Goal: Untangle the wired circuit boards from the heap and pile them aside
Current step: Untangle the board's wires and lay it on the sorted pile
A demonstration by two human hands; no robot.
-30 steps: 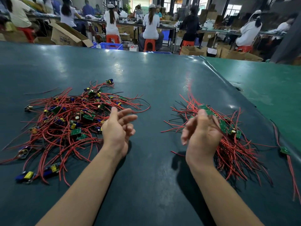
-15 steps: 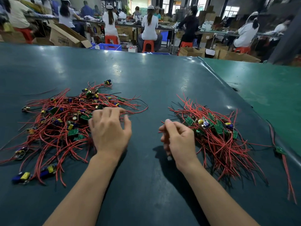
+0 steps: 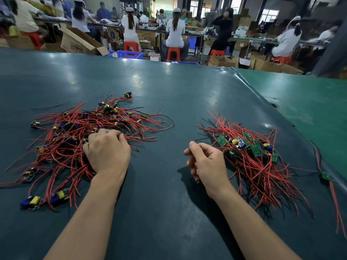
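Heap (image 3: pixel 78 139): left hand (image 3: pixel 108 153) fingers curl into wires at its near-right edge. Lift slow, shake free. Right hand (image 3: pixel 203 162) loosely curled, empty.

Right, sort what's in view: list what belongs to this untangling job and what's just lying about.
Part of the job:
tangled heap
sorted pile
left hand, fingers in the heap
right hand, loosely curled beside the pile

Just lying about:
stray board with wires at the table edge
cardboard box
blue crate
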